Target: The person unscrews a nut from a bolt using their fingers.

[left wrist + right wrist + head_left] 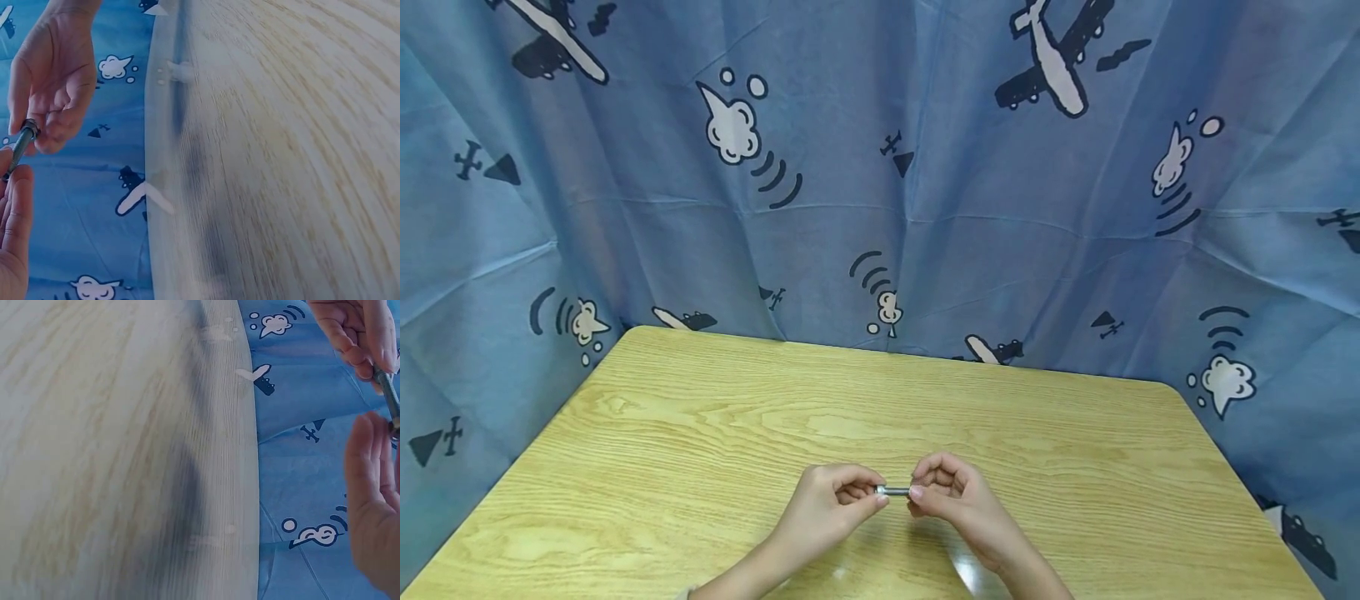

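Note:
A short silver metal bolt (pixel 896 492) lies level between the two hands, held above the table. My left hand (pixel 829 504) pinches its wider, collar-like end between thumb and fingertips. At the opposite end, my right hand (pixel 958 500) grips it between thumb and index finger, its other fingers loosely curled. Both wrist views catch the bolt near the frame's edge: the shank (pixel 20 150) runs slantwise between the hands in the left one, and the threaded-looking shank (pixel 389 394) shows in the right one. Fingertips hide parts of both ends.
Beneath the hands is a wood-grain table (pixel 722 417) with rounded far corners. A blue curtain (pixel 835 167) printed with planes and clouds hangs behind it and along both sides. Light reflects off the tabletop near the front.

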### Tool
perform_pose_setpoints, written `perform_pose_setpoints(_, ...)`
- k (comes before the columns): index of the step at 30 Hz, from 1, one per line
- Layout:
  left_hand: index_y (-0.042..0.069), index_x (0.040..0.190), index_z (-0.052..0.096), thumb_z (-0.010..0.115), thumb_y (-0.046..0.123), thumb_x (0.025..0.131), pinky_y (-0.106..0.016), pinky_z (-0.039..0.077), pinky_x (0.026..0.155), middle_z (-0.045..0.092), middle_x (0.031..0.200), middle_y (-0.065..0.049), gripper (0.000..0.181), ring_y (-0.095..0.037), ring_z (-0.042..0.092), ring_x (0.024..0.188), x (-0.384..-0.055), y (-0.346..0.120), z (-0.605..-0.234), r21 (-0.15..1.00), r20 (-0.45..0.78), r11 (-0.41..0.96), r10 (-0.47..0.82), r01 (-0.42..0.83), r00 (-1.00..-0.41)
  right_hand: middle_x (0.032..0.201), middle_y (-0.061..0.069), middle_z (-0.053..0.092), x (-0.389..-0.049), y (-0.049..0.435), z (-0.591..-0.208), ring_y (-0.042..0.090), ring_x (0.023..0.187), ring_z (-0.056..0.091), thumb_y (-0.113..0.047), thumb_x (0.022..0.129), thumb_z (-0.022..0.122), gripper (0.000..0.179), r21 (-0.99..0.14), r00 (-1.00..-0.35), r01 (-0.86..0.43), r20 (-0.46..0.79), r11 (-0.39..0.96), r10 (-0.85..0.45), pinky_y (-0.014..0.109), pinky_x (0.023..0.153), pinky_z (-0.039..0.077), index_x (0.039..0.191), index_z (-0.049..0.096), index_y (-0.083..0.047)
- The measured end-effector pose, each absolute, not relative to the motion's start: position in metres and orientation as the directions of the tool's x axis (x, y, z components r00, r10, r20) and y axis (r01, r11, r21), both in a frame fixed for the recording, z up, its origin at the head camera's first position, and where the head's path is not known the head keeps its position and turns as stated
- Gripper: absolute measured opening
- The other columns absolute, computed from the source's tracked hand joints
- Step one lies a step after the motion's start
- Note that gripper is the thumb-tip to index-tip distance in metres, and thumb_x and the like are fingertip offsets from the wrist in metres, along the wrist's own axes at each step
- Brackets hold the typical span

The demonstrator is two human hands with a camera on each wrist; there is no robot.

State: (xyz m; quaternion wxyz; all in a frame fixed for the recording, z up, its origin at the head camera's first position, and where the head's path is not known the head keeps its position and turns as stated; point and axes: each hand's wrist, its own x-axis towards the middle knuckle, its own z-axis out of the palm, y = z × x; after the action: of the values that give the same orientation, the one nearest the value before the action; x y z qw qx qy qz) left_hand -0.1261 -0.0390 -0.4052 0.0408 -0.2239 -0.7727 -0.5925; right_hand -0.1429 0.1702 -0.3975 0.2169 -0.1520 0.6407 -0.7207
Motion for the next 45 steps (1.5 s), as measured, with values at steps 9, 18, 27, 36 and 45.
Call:
perform_pose_setpoints(9,0.0,0.089,0.069,0.073,0.01,0.081,-0.021,0.055,0.058,0.068,0.078,-0.004,0.013,-0.005,0.061,0.066,-0.1255,-0.0382,-0.4043,0.896,0.336,0.194,0.296,0.401,-0.894,0.075,-0.001,0.063,-0.1436,0.1709,-0.3964,0.009,0.066,0.061,-0.014,0.095,0.055,0.013,-0.989,-0.842,0.139,-0.096,-0.042,-0.531,0.025,0.064,0.055,0.096,0.055,-0.001)
perform_pose_setpoints(18,0.0,0.088,0.07,0.072,0.01,0.081,-0.022,0.055,0.056,0.068,0.077,-0.003,0.012,-0.004,0.061,0.063,-0.1243,-0.0396,-0.4032,0.896,0.337,0.192,0.295,0.401,-0.894,0.088,0.0,0.064,-0.1422,0.1752,-0.3984,0.01,0.08,0.065,-0.005,0.084,0.067,0.015,-0.995,-0.863,0.083,-0.044,-0.054,-0.504,0.028,0.075,0.055,0.098,0.062,-0.005)
perform_pose_setpoints(27,0.0,0.088,0.07,0.072,0.011,0.082,-0.022,0.055,0.057,0.068,0.077,-0.004,0.013,-0.005,0.062,0.064,-0.1253,-0.0396,-0.4031,0.902,0.325,0.188,0.297,0.389,-0.898,0.094,0.008,0.065,-0.1425,0.1743,-0.397,0.014,0.083,0.065,-0.01,0.093,0.057,0.032,-0.996,-0.847,0.072,-0.039,-0.043,-0.53,0.029,0.074,0.055,0.114,0.05,0.013)
perform_pose_setpoints(36,-0.001,0.088,0.069,0.072,0.01,0.082,-0.022,0.055,0.057,0.068,0.077,-0.004,0.013,-0.005,0.062,0.064,-0.1247,-0.0399,-0.4041,0.898,0.333,0.19,0.299,0.398,-0.894,0.083,0.001,0.064,-0.1411,0.1739,-0.3982,0.01,0.076,0.064,-0.007,0.088,0.062,0.015,-0.996,-0.853,0.075,-0.035,-0.056,-0.521,0.028,0.072,0.055,0.1,0.058,0.003)
perform_pose_setpoints(45,-0.001,0.089,0.069,0.072,0.01,0.082,-0.021,0.054,0.057,0.068,0.077,-0.004,0.013,-0.004,0.062,0.065,-0.1248,-0.04,-0.4047,0.894,0.336,0.197,0.3,0.403,-0.893,0.083,0.003,0.067,-0.1422,0.1741,-0.3944,0.011,0.072,0.065,-0.018,0.099,0.048,0.033,-0.991,-0.833,0.133,-0.106,-0.01,-0.543,0.028,0.068,0.056,0.115,0.052,0.011)
